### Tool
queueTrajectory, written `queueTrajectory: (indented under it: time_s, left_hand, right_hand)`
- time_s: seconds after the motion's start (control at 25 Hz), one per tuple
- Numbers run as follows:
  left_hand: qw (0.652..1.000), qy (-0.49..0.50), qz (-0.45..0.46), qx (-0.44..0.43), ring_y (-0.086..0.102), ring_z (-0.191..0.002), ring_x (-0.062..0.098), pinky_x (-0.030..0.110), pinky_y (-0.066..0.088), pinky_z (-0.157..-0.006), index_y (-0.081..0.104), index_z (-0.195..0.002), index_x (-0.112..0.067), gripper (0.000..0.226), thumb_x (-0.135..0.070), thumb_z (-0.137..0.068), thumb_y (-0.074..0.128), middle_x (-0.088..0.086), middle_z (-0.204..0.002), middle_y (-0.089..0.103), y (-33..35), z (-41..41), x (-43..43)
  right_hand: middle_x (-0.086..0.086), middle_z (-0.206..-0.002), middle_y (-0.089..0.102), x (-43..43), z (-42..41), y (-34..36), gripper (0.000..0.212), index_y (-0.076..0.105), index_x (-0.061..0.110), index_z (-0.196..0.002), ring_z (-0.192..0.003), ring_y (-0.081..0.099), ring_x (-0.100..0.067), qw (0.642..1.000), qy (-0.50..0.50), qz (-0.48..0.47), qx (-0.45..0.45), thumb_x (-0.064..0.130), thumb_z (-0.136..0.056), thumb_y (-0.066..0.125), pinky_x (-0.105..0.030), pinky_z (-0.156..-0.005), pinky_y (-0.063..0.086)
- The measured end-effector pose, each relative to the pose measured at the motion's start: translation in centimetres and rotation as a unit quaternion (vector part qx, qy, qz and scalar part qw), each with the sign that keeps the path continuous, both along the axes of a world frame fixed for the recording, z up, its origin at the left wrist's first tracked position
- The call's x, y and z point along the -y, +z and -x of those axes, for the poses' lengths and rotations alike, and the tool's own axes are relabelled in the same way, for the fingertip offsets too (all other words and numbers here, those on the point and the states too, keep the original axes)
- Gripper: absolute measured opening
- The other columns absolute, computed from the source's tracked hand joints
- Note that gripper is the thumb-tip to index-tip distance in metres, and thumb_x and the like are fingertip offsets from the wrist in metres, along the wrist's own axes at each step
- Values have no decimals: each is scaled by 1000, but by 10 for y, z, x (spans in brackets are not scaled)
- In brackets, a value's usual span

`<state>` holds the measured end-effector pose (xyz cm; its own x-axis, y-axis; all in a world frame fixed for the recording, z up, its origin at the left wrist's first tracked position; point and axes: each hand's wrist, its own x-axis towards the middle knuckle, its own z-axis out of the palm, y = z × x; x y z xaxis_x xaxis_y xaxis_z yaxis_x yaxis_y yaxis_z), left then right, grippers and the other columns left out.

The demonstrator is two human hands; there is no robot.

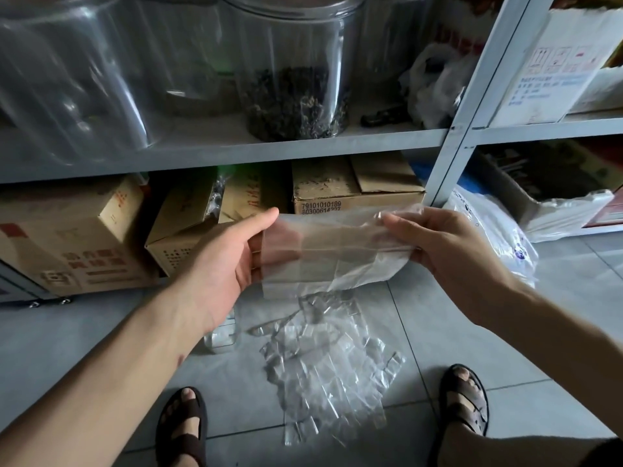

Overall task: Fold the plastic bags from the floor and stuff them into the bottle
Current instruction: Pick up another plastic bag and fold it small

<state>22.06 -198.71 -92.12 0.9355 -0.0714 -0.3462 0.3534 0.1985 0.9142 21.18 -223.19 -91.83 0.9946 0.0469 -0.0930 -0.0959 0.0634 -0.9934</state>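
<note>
Item held: one clear plastic bag (330, 254), thin and creased, stretched flat in the air between both hands at the level of the bottom shelf, its lower edge hanging loose above the floor. Left hand (222, 264): grips the bag's left edge, thumb laid over the near face, fingers curled behind and visible through the film. Right hand (448, 244): pinches the bag's right edge between thumb and curled fingers, the upper corner sticking up just past the thumb. Beneath the held bag: a loose pile of clear plastic bags (323, 358), crumpled and overlapping, lying on the grey tiled floor (67, 338) between the person's feet, which are in dark sandals (183, 429). Beside the pile, just behind the left forearm: a small clear container (220, 338), mostly hidden; whether it is the bottle cannot be told. Behind: a grey metal shelving unit (269, 148). Upper shelf: large clear jars, one (296, 79) holding dark dried matter at its bottom. Under it, at floor level: several cardboard boxes (357, 187), one printed with digits. To the right, against the shelf's upright post: a white printed plastic bag (499, 230) resting on the floor.
</note>
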Motion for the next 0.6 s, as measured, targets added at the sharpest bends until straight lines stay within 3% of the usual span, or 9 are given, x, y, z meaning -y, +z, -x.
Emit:
queueTrajectory:
  time_s: [0.16, 0.36, 0.48, 0.6]
  left_hand:
    - [994, 50, -58, 74, 75, -91, 30, 36, 59, -84, 73, -94, -5, 18, -16, -97, 60, 14, -97, 77, -4, -1, 0]
    - [992, 56, -68, 87, 75, -90, 28, 35, 58, -81, 71, -93, -5, 20, -14, -99, 54, 14, -93, 77, -1, 0, 3]
    - [991, 87, -54, 85, 75, -88, 28, 37, 57, -78, 66, -103, -11, 9, -13, -96, 60, 17, -98, 76, -1, -1, 4]
    - [988, 78, -67, 115, 75, -92, 30, 39, 57, -85, 62, -120, -18, 33, -9, -88, 69, 17, -101, 75, -2, 0, 2]
  right_hand:
    - [-21, -95, 71, 0, -2, -6, 27, 68, -8, -99, -89, 68, -25, 999, -36, -27, -23, 18, -91, 63, -40, -91, 55]
    - [-14, -96, 76, 1, -4, -4, 22, 71, 1, -98, -89, 73, -26, 996, -59, -45, -56, 19, -96, 59, -34, -83, 59]
    - [-13, -94, 76, 0, -5, -4, 19, 71, 3, -96, -85, 74, -23, 995, -61, -49, -61, 17, -97, 59, -32, -77, 60]
    - [-15, -93, 72, 0, -6, -4, 20, 70, -1, -100, -84, 71, -24, 995, -70, -46, -56, 16, -97, 59, -34, -80, 59]
